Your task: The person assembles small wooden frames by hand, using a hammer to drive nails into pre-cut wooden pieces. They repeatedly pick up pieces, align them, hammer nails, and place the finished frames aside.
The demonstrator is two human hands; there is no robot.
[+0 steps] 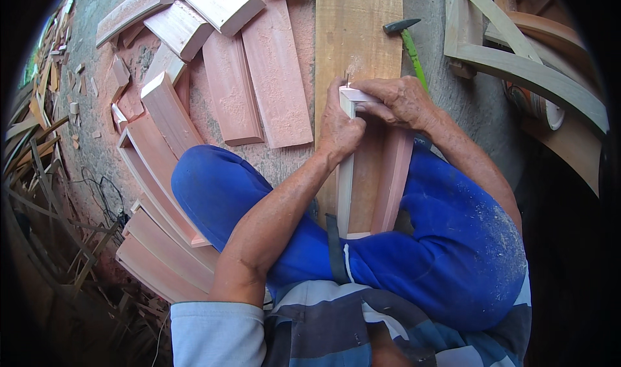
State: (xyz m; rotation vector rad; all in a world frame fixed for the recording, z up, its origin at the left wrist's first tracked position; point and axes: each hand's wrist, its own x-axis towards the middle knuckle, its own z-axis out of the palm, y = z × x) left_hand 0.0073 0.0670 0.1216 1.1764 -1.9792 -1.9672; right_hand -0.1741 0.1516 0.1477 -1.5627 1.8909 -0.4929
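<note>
A narrow wooden frame (347,183) of pale pinkish strips lies between my crossed legs, on a long plank. My left hand (339,126) is closed round its far left corner, thumb bent against the side strip. From the right, my right hand (404,103) grips the short end strip (358,95) of the frame, fingers curled under it. What looks like a thin nail (347,79) stands up at that corner, close to the left fingertips. Just beyond my right hand rests a hammer (409,42) with a dark head and green handle, the head over the plank's edge.
The bare plank (359,18) runs away from me. Pink boards (278,76) dusted with sawdust lie at the far left, and curved wooden pieces (162,166) beside my left knee. Scrap wood (45,128) is heaped further left. Curved frames (530,63) and a tin (550,111) sit at right.
</note>
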